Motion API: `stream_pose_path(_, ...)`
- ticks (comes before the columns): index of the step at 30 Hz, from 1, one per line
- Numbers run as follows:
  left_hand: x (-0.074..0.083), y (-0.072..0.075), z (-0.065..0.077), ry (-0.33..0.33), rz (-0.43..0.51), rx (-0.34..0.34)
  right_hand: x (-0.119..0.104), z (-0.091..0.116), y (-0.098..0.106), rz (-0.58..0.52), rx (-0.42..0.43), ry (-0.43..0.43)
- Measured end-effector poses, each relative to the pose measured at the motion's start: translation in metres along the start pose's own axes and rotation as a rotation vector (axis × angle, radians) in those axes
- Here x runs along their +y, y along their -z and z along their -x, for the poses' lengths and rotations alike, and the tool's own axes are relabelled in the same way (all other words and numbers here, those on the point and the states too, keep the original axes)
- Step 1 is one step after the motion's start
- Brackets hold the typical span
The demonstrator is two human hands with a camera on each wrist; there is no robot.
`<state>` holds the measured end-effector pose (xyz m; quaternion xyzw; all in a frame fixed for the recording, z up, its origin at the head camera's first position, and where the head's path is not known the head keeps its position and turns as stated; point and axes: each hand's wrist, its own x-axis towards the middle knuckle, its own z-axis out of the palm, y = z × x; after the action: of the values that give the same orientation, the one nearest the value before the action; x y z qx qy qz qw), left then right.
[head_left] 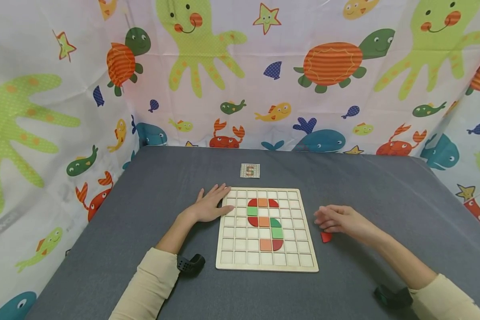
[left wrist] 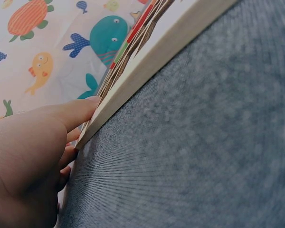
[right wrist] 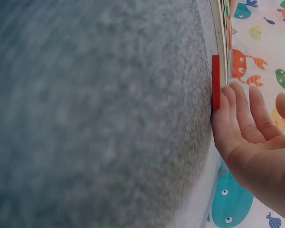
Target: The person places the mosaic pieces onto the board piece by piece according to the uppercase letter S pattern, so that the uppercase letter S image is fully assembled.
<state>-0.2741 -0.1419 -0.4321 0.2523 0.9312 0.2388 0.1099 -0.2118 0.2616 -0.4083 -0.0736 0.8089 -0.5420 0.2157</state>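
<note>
A wooden grid board [head_left: 234,258] lies flat on the table, with red, orange and green pieces set in its cells in a curving S-like row. My left hand [head_left: 208,206] rests at the board's upper left edge, fingers extended and thumb [left wrist: 88,107] lying over the rim. To the right of the board, my right hand [head_left: 338,220] hovers low with loosely bent fingers. Just beside those fingers a small red piece [head_left: 326,237] lies on the table, partly covered by the hand in the head view. In the right wrist view this red piece [right wrist: 216,81] shows edge-on near the fingertips.
Behind the board lies a small pattern card [head_left: 250,170] showing a similar coloured figure on a grid. A dark grey cloth [head_left: 176,178] covers the table. A curtain [head_left: 220,53] printed with sea animals stands around its back and sides.
</note>
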Motion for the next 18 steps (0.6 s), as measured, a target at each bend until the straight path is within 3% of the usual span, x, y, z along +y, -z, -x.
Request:
stream_pose_path(12,-0.001,-0.001,-0.001,-0.002,-0.004,0.005,0.006,0.010,0.005,0.152,-0.078,0.067)
stream_pose_path(18,-0.001,-0.001,-0.001,-0.002,-0.003,0.004,0.011,0.013,0.006,0.207,-0.118,0.155)
